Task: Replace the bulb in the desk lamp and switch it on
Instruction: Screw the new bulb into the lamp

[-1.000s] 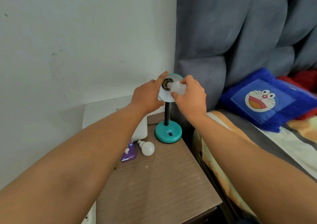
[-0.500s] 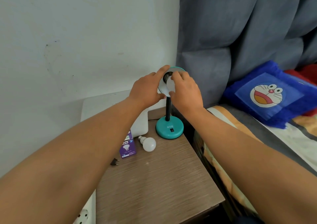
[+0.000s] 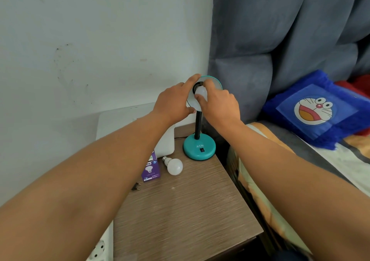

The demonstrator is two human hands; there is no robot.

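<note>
A teal desk lamp stands at the back of the wooden bedside table, its round base carrying a black switch and a black neck. Its shade faces me. My left hand grips the shade's left rim. My right hand holds a white bulb with its fingers, the bulb's base at the dark socket in the shade's middle. A second white bulb lies loose on the table in front of the lamp, beside a purple bulb box.
A white box stands against the wall behind the bulb box. A black plug lies on the table. A white power strip sits low at the left. At right are a grey padded headboard, the bed and a blue cartoon pillow.
My right hand has brought the bulb from just in front of the shade into the socket area and turned around it. The camera view shifted slightly.
</note>
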